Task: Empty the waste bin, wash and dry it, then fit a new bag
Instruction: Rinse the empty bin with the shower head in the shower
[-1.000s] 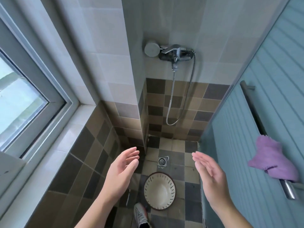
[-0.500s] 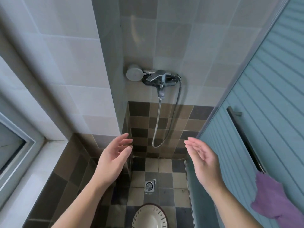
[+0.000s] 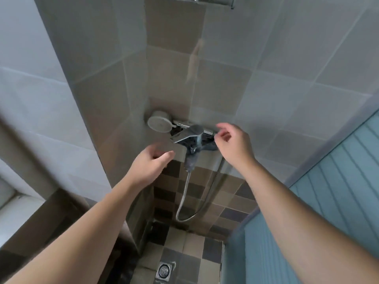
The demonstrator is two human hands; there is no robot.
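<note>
- Whereas both hands hung spread above the floor a second ago, the right hand (image 3: 232, 143) now reaches the shower mixer tap (image 3: 193, 138), fingers loosely curled, gripping nothing.
- Left hand (image 3: 150, 163) just below the tap's lever, fingers relaxed, empty.
- Waste bin has left view; washing appears imminent.

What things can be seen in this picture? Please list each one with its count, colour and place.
shower tap: one, chrome, on the back wall, centre
shower head: one, grey-white, round, just left of the tap
hose: one, silver, hangs in a loop below the tap
floor drain: one, metal, in the tiled floor, bottom centre
wall tiles: many, pale grey above, brown and dark checks lower down
panelled wall: one, blue-green, right side
shelf: one, metal, top edge, mostly cut off
window sill: one, white, lower left
left hand: one, bare, loosely curled, holding nothing, below left of the tap
right hand: one, bare, at the tap's right end; contact unclear
</note>
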